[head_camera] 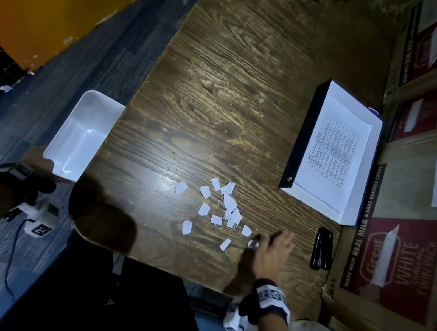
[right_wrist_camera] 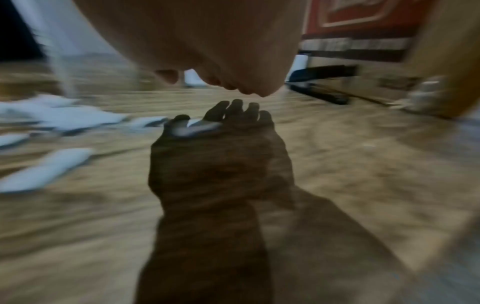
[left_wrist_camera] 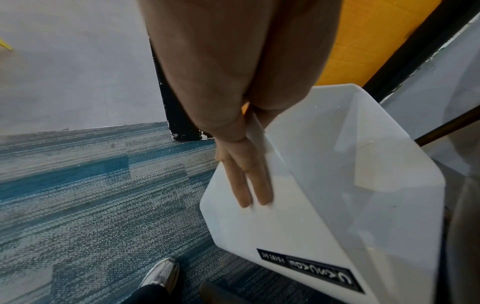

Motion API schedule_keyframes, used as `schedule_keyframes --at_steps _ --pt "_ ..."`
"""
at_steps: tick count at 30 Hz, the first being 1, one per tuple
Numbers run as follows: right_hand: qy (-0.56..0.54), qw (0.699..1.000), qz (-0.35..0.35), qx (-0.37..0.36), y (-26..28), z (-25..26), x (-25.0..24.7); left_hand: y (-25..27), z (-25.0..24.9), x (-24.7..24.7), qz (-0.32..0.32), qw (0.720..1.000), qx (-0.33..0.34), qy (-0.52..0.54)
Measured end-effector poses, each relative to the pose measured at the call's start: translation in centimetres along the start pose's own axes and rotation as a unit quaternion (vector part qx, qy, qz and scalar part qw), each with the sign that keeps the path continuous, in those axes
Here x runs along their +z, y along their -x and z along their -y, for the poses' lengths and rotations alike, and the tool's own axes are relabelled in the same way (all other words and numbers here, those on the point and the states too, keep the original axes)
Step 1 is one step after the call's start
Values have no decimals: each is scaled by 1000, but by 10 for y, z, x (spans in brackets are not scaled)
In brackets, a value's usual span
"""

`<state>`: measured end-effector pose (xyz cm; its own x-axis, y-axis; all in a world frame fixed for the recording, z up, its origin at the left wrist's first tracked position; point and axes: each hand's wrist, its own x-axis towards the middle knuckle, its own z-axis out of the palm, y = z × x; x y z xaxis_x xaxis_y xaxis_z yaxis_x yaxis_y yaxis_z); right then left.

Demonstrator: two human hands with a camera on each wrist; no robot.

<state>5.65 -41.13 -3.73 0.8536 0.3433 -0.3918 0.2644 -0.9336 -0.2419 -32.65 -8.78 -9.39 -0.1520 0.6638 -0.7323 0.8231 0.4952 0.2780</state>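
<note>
Several torn white paper scraps (head_camera: 221, 209) lie scattered on the near part of a dark wooden table (head_camera: 226, 80). My right hand (head_camera: 270, 246) hovers just over the rightmost scrap (head_camera: 252, 243), fingers bent downward and nothing visibly between them; the right wrist view is blurred and shows that scrap (right_wrist_camera: 194, 127) in the hand's shadow. My left hand (head_camera: 38, 161) holds a white plastic bin (head_camera: 83, 137) in the air beside the table's left edge. Its fingers (left_wrist_camera: 246, 181) lie straight along the outer wall of the bin (left_wrist_camera: 337, 185); the thumb is hidden. Nothing shows inside the bin.
A dark box (head_camera: 335, 153) with printed sheets lies at the table's right side, a black stapler (head_camera: 322, 249) just nearer. Cardboard cartons (head_camera: 399, 253) stand along the right edge. Blue carpet and my shoe (left_wrist_camera: 161, 273) are below the bin.
</note>
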Motion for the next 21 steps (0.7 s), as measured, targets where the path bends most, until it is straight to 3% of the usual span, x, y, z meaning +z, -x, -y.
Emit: schedule_keyframes --at_steps 3,6,11,16,21 --pt "-3 996 -1 89 0 -33 -9 3 -1 -3 2 1000 18 -12" --pt "-12 996 -14 85 21 2 18 4 0 -6 10 999 24 -40" --pt "5 1000 -3 -8 55 71 64 5 3 -7 4 999 5 -36" --pt "-52 991 59 -105 82 131 91 20 -3 -10 26 998 22 -53" --pt "-224 963 101 -112 72 110 54 18 1 -12 27 996 39 -74"
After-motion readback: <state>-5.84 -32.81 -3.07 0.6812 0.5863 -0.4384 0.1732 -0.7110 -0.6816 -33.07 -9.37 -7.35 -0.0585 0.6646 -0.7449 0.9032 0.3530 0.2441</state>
